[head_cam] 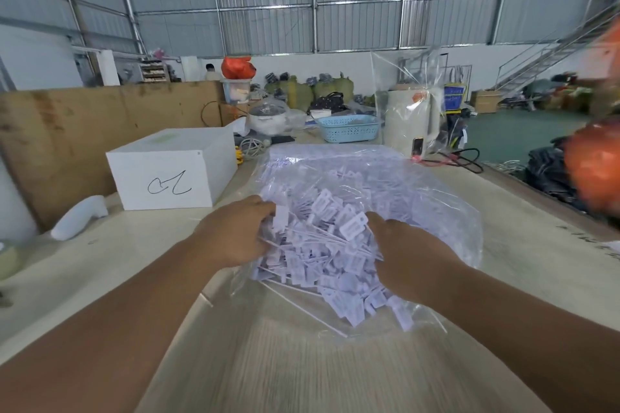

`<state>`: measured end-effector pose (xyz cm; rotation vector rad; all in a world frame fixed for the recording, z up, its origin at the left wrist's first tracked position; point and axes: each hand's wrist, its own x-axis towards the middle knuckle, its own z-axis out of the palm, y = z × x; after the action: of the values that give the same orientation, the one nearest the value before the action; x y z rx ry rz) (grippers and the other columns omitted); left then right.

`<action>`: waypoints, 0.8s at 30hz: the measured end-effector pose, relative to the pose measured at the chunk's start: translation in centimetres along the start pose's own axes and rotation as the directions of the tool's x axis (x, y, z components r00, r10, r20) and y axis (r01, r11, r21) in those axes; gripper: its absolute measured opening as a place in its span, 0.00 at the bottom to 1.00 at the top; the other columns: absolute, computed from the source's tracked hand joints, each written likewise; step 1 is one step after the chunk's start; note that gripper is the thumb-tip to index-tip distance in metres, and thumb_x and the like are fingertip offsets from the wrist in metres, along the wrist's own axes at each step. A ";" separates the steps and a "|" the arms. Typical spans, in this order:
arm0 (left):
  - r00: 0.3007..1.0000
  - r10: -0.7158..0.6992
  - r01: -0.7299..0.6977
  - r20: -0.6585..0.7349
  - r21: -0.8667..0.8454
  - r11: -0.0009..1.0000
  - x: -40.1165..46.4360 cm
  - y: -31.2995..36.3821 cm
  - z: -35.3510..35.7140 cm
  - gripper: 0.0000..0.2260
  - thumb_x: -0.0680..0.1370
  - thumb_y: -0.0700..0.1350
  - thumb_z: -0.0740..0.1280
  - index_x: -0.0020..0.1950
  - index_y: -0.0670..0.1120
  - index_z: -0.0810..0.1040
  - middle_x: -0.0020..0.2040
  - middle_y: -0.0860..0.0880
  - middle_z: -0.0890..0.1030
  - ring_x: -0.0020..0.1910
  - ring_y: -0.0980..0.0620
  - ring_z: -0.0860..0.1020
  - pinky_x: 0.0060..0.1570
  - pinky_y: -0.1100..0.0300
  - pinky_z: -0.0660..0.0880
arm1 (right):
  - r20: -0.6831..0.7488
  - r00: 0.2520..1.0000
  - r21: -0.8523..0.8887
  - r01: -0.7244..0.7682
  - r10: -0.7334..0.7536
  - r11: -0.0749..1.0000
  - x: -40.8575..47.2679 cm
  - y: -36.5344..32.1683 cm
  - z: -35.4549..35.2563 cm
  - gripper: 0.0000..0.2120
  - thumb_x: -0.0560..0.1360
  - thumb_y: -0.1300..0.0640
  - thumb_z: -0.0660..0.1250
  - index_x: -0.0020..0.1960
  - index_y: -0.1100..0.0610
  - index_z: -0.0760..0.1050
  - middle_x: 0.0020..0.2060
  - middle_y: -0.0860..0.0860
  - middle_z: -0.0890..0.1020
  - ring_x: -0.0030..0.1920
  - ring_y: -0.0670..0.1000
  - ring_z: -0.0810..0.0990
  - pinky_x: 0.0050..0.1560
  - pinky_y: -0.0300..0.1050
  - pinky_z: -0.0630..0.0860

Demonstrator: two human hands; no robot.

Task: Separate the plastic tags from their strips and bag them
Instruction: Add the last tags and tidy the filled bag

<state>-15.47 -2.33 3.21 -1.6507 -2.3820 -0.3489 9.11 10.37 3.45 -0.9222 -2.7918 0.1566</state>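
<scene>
Head view is showing both hands reaching into a pile of white plastic tags (335, 245) that is spilling from the mouth of a clear plastic bag (436, 198) lying at the middle of the wooden table (302, 372). The left hand (235, 235) is curling its fingers into the pile's left side, gripping tags; the right hand (402, 255) is doing likewise on the right, its fingertips buried among them. A white box (167, 171) is sitting toward the table's far left edge, a blue basket (349, 127) near its far edge.
</scene>
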 end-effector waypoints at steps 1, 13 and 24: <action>0.998 -0.038 0.038 -0.043 0.008 0.999 0.0 0.1 0.0 0.18 0.70 0.56 0.73 0.55 0.58 0.71 0.51 0.55 0.77 0.47 0.52 0.75 0.45 0.57 0.74 | -0.007 1.000 -0.005 -0.004 0.004 1.000 0.0 0.0 0.0 0.31 0.75 0.64 0.60 0.72 0.47 0.53 0.42 0.46 0.70 0.41 0.49 0.76 0.39 0.46 0.77; 0.952 -0.045 0.068 -0.304 0.066 0.996 -0.3 5.5 1.6 0.23 0.77 0.49 0.64 0.68 0.55 0.58 0.45 0.50 0.79 0.41 0.46 0.76 0.33 0.57 0.66 | -0.009 0.999 0.081 -0.044 0.045 0.996 1.3 0.4 -0.1 0.33 0.69 0.63 0.64 0.70 0.48 0.58 0.41 0.44 0.70 0.38 0.45 0.74 0.30 0.41 0.72; 0.974 -0.045 0.042 -0.223 -0.015 0.999 -0.5 10.2 1.8 0.35 0.74 0.45 0.65 0.73 0.55 0.46 0.59 0.46 0.71 0.37 0.49 0.68 0.31 0.57 0.62 | 0.071 0.997 0.154 -0.050 0.039 0.987 2.4 0.0 0.3 0.40 0.60 0.39 0.75 0.64 0.48 0.60 0.47 0.46 0.70 0.49 0.51 0.74 0.44 0.47 0.74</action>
<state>-5.84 1.29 2.02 -1.4787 -2.2549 -0.5260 7.18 11.79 3.56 -0.9579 -2.7729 0.4140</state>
